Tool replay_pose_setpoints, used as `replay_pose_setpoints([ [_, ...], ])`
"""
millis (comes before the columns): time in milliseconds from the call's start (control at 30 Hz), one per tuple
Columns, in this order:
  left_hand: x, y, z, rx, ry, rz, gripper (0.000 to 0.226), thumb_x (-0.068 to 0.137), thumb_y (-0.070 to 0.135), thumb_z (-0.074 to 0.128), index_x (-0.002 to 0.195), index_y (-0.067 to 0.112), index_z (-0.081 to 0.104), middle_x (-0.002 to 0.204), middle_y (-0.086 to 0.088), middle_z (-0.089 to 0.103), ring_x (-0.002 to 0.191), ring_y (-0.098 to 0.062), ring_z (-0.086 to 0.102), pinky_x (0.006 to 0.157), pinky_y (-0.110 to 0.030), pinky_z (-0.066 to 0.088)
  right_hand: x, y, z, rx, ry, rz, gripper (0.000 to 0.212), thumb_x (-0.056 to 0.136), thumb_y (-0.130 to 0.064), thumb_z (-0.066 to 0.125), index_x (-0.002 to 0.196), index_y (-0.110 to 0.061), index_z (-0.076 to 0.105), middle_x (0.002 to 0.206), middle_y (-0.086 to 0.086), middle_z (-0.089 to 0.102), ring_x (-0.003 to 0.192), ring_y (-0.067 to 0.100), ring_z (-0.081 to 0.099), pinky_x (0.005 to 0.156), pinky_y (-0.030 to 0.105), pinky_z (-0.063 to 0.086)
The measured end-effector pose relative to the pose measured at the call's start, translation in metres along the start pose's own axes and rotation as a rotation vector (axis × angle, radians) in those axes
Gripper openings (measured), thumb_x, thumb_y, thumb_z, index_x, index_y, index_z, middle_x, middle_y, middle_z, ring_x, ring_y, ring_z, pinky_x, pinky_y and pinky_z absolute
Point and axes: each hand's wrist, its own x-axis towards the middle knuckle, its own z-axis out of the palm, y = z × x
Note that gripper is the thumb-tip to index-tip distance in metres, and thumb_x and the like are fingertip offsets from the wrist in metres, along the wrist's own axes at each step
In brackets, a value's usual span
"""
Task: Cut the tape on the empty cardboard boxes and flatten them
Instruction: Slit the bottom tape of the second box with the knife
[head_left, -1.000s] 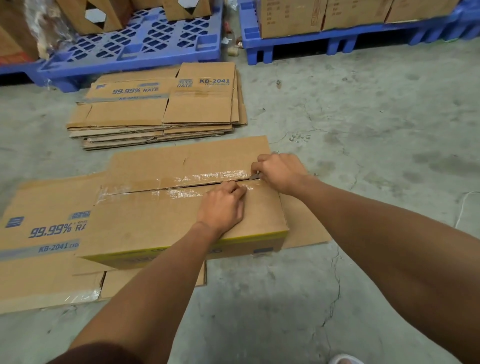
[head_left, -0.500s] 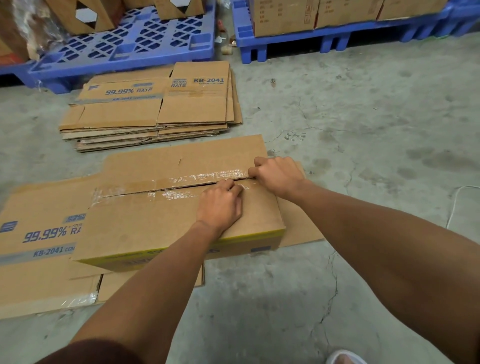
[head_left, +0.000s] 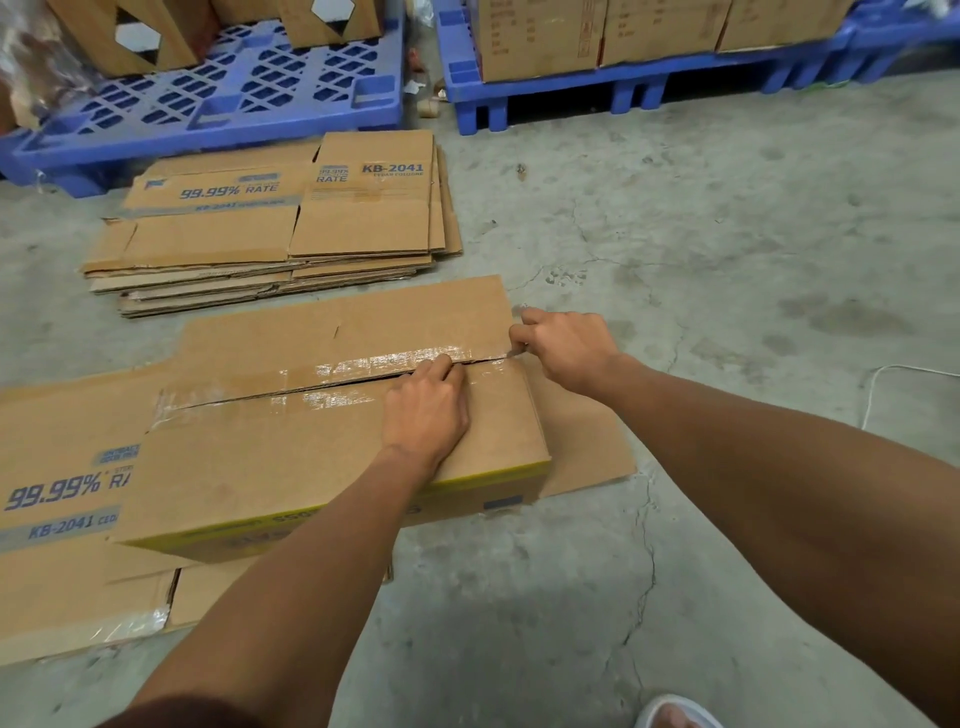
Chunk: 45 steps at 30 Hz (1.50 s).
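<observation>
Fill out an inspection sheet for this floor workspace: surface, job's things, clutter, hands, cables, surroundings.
Surface: grey concrete floor, cracked and stained.
Job's things: box still standing, clear tape along its top seam; it sits on flat cardboard; flattened stack behind it.
Clutter: small scraps between the pallets.
Hands: left hand rests on the box top, fingertips at the seam; right hand at the seam's right end, grip closed on a small blade, barely visible.
Cables: white cord on the floor at right.
Surroundings: blue pallets, some carrying boxes; shoe tip at the bottom edge.
</observation>
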Motion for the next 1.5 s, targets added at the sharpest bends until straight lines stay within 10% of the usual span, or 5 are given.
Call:
replay_pose_setpoints([
  [233, -0.001, 0.003, 0.008, -0.019, -0.019, 0.037, 0.029, 0.097, 0.022, 0.046, 0.118, 0.011, 0.063, 0.106, -0.004, 0.059, 0.096, -0.024, 0.054, 0.082, -0.039, 0.040, -0.012, 0.025, 0.015, 0.037, -0.077, 0.159, 0.025, 0.094, -0.013, 0.054, 0.104, -0.034, 0.063, 0.110, -0.007, 0.058, 0.096, 0.023, 0.062, 0.053, 0.025, 0.025],
  [533, -0.009, 0.014, 0.006, -0.034, -0.091, -0.025, 0.060, 0.094, 0.046, 0.025, 0.130, 0.010, 0.056, 0.111, -0.008, 0.053, 0.100, -0.026, 0.049, 0.081, -0.040, 0.039, 0.019, 0.015, 0.020, 0.952, -0.003, 0.818, 0.016, 0.087, -0.020, 0.066, 0.074, -0.027, 0.062, 0.105, 0.006, 0.060, 0.087, 0.031, 0.070, 0.082, 0.042, 0.059],
  [833, -0.011, 0.014, 0.006, -0.064, -0.160, -0.055, 0.071, 0.092, 0.053, 0.014, 0.144, 0.011, 0.039, 0.120, -0.010, 0.045, 0.106, -0.027, 0.042, 0.087, -0.040, 0.034, 0.023, 0.010, 0.027, 1.126, 0.023, 0.786, 0.010, 0.089, -0.013, 0.064, 0.089, -0.019, 0.072, 0.099, 0.005, 0.064, 0.050, 0.014, 0.056, 0.059, 0.028, 0.057],
  [1067, -0.011, 0.015, 0.003, -0.063, -0.174, -0.063, 0.065, 0.095, 0.051, 0.021, 0.143, 0.012, 0.039, 0.120, -0.009, 0.045, 0.106, -0.027, 0.042, 0.086, -0.040, 0.034, 0.020, 0.019, 0.032, 0.915, -0.041, 0.575, 0.020, 0.087, -0.021, 0.067, 0.072, -0.034, 0.066, 0.070, -0.012, 0.057, 0.061, 0.011, 0.055, 0.083, 0.037, 0.057],
  [1500, -0.009, 0.014, 0.001, -0.069, -0.205, -0.095, 0.064, 0.097, 0.051, 0.027, 0.144, 0.008, 0.037, 0.117, -0.010, 0.043, 0.103, -0.026, 0.040, 0.086, -0.039, 0.034, 0.011, 0.020, 0.022, 0.842, -0.178, 0.471, 0.011, 0.090, -0.014, 0.064, 0.091, -0.022, 0.071, 0.070, -0.007, 0.056, 0.071, 0.014, 0.056, 0.071, 0.024, 0.048],
])
